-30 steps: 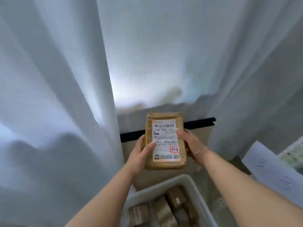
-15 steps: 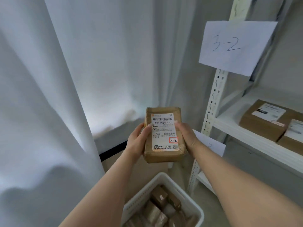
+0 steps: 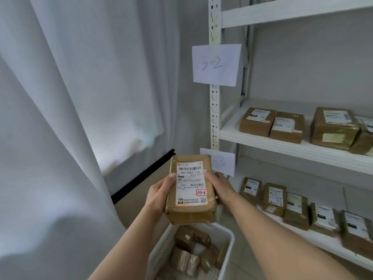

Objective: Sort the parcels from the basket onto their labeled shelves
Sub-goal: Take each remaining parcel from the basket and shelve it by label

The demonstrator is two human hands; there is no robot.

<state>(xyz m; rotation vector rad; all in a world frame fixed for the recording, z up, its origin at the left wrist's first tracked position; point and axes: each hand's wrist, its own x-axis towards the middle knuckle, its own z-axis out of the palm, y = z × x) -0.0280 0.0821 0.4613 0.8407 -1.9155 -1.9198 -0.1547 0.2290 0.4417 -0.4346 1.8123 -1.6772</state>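
A brown taped parcel (image 3: pixel 190 213) with a white shipping label and a red-edged sticker reading 33-6 is held up between both hands. My left hand (image 3: pixel 159 194) grips its left edge, thumb on the label. My right hand (image 3: pixel 219 187) grips the right edge, thumb also on the label. Below stands a white perforated basket (image 3: pixel 161 251) with several brown parcels inside. To the right is a white shelf rack (image 3: pixel 214 118) with a paper sign "3-2" (image 3: pixel 217 64) and a lower sign ending in "-3" (image 3: pixel 223 162), partly hidden by the parcel.
Several brown parcels lie on the middle shelf (image 3: pixel 262 138) and on the lower shelf (image 3: pixel 323 242). White curtains (image 3: pixel 70 118) fill the left and centre. A black rail (image 3: pixel 141 177) runs along the curtain's lower edge.
The view has swung right: the shelf rack with its signs and parcels has come fully into sight. Both hands still hold the parcel the same way.
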